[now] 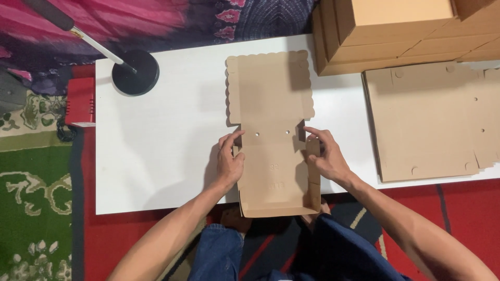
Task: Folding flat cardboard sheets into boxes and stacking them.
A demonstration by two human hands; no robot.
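A brown die-cut cardboard box blank (271, 130) lies on the white table (156, 145), its scalloped flap pointing away from me. My left hand (229, 161) presses on the blank's left side flap, fingers curled over the edge. My right hand (323, 153) grips the right side flap, which stands partly folded up. Two small round holes show in the blank's middle panel between my hands.
A stack of flat cardboard blanks (432, 125) lies on the table's right side. Folded brown boxes (401, 31) are piled at the far right. A black round stand base (135, 72) with a pole sits far left. A red box (80, 101) rests on the floor beside patterned rugs.
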